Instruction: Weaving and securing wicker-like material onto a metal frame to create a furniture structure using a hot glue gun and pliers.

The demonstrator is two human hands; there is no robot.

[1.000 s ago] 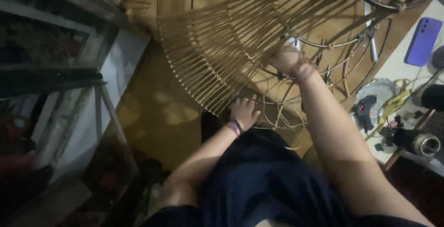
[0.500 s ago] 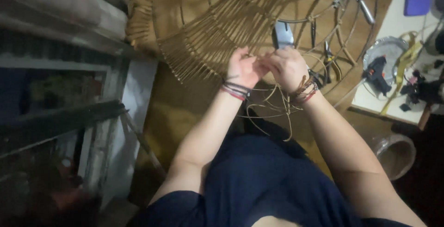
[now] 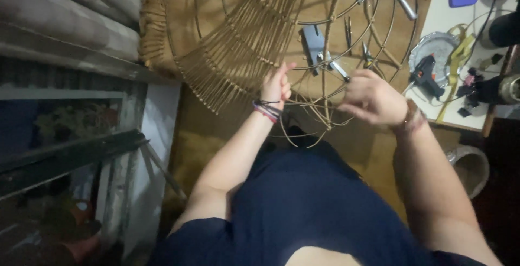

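where half second ago both hands met at one spot, now apart: left hand (image 3: 276,86) pinched on rattan strand (image 3: 303,103), right hand (image 3: 370,99) drawn aside, fingers curled, likely pulling same strand taut, blurred. wicker frame (image 3: 254,33) ahead, weave tightening. pliers (image 3: 338,70) untouched.

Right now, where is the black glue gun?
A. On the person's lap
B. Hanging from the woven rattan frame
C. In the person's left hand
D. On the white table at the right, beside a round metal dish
D: the glue gun lies on the white table against the round metal dish, clear of both the left hand and the right hand.
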